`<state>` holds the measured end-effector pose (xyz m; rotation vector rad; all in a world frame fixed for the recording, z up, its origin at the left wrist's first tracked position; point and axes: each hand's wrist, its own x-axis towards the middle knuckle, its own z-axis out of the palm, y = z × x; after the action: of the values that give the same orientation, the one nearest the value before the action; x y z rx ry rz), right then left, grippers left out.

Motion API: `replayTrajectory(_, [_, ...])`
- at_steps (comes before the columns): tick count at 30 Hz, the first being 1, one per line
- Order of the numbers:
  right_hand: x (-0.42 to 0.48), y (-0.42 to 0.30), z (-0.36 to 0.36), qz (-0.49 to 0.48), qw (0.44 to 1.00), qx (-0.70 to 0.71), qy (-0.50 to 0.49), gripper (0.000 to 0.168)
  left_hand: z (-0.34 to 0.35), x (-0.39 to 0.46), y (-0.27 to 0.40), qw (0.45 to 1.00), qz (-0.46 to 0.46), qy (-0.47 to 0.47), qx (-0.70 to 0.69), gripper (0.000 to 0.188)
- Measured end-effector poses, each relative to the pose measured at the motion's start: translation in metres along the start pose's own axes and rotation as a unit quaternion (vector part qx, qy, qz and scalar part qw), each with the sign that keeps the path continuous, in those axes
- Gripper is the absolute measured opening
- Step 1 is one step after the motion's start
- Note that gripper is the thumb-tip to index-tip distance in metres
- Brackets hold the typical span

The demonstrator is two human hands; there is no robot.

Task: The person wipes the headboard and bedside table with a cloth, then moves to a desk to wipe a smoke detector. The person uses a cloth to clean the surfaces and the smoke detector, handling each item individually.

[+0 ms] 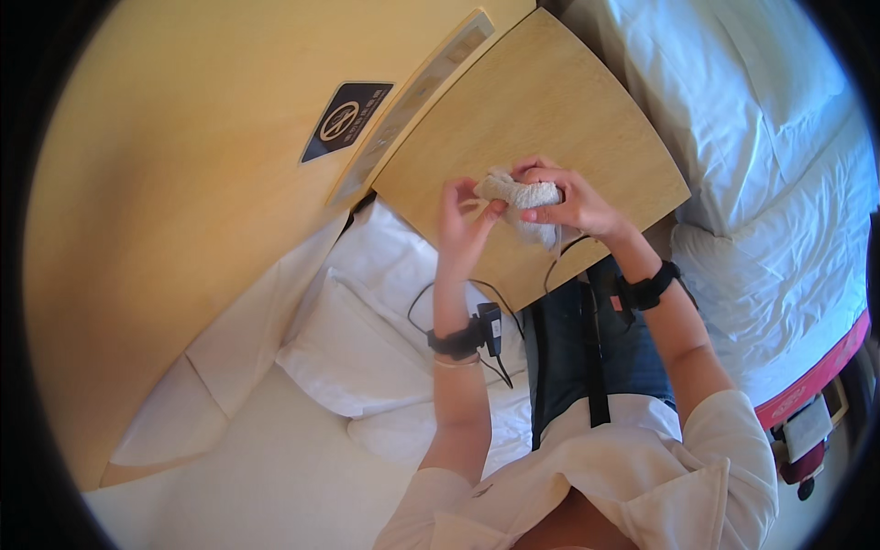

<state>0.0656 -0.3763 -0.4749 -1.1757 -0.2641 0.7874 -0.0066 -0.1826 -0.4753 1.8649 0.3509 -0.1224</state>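
Both hands are raised over a light wooden bedside table [550, 117], around a bunched white terry cloth [533, 196]. From the right, my right hand [574, 199] grips the cloth, with the thumb below and fingers over the top. On the cloth's left side is my left hand [467, 213], its thumb against the fabric and its fingers bent close to the edge. Part of the cloth hangs down between the hands, slightly blurred. A black strap with a small device sits on each wrist, and thin black cables run near them.
White pillows [357, 344] and a bed lie at the left. At the right stands another bed with a white duvet [749, 137] and a red runner [815, 378]. A wall panel with sockets [412, 103] and a no-smoking sign [347, 122] are beyond the table's left edge.
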Motion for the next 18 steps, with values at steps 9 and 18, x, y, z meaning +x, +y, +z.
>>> replayTrajectory(9, [0.02, 0.03, 0.046, 0.048, 0.995, 0.06, -0.067, 0.033, -0.007, -0.018, -0.006, 0.884, -0.278, 0.067, -0.37, 0.035])
replayTrajectory(18, [0.106, 0.079, 0.121, 0.115, 0.949, 0.282, 0.079, 0.031, -0.113, -0.021, -0.024, 0.956, -0.143, 0.235, 0.103, 0.029])
